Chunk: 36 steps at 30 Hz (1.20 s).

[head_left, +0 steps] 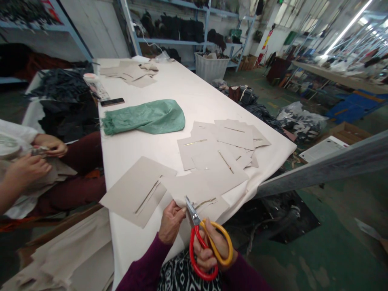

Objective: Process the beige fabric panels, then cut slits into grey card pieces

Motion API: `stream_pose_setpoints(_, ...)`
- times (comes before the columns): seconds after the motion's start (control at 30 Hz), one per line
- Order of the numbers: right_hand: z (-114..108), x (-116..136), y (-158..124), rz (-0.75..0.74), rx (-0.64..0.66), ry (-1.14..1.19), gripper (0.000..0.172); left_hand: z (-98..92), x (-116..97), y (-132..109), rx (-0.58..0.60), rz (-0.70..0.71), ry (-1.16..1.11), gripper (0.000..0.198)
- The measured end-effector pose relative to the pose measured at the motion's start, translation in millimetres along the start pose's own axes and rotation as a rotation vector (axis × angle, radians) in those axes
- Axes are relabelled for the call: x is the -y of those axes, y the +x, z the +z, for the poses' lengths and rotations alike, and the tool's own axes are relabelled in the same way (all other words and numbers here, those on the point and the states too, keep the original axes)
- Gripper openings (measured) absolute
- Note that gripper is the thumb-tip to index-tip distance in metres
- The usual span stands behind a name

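My right hand (pixel 209 246) grips a pair of scissors (pixel 193 212) with one red and one yellow handle loop, fingers through the loops. The blades point away from me, at the edge of a beige fabric piece (pixel 209 204) fitted with a metal zipper. My left hand (pixel 172 220) pinches the near edge of the beige material just left of the blade tips. To the left lies a larger beige panel (pixel 136 186) with a long zipper slit. Beyond my hands, several overlapping beige panels (pixel 224 141) with zippers are spread out.
A green cloth bundle (pixel 145 117), a black phone (pixel 112 102) and more beige pieces (pixel 133 72) lie farther along the white table (pixel 194 97). At left sits a co-worker (pixel 33 161) handling material. A box of beige fabric (pixel 72 250) stands below the left edge; a metal bar (pixel 327 159) runs at right.
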State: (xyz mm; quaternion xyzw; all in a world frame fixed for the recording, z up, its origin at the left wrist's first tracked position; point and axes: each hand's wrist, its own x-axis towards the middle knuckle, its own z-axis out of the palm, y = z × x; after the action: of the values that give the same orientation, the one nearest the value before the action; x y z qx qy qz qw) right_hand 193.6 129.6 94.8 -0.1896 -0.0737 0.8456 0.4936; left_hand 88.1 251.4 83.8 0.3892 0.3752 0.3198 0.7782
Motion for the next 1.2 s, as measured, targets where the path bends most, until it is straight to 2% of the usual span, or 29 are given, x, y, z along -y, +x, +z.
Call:
stream_pose_setpoints(0.1,-0.1,-3.2,1.9,-0.014,-0.065,-0.05,0.063,-2.7,-1.4,2.3,-0.023,-0.009,-0.061,0.036)
stream_pose_setpoints(0.2,1.2,-7.2,5.1,0.001,-0.101,-0.018,0.068,-3.9,-2.0,3.7,-0.018,-0.011,-0.083,0.036)
stream_pose_setpoints(0.37,8.6,-2.5,9.2,-0.016,-0.055,0.098,0.087,-1.5,-0.7,2.6,-0.002,-0.017,-0.074,0.034)
stream_pose_setpoints(0.6,5.5,-3.9,7.1,0.033,0.027,0.106,0.094,2.2,-10.7,4.3,-0.049,-0.009,-0.111,0.034)
stream_pose_setpoints(0.77,4.6,-4.8,10.0,-0.024,0.122,0.11,0.092,5.9,-14.9,1.7,-0.035,-0.015,-0.125,0.037)
stream_pose_setpoints(0.9,4.0,-3.9,13.2,-0.034,0.198,0.092,0.091,6.0,-13.2,-0.3,-0.037,-0.016,-0.127,0.031)
stream_pose_setpoints(1.07,-1.8,-7.6,12.2,-0.031,0.169,0.101,0.077,4.2,-13.1,0.9,-0.023,-0.024,-0.164,0.037)
stream_pose_setpoints(1.2,2.0,-2.7,7.9,-0.119,0.161,0.109,0.074,4.2,-14.7,1.3,-0.055,-0.039,-0.151,0.039)
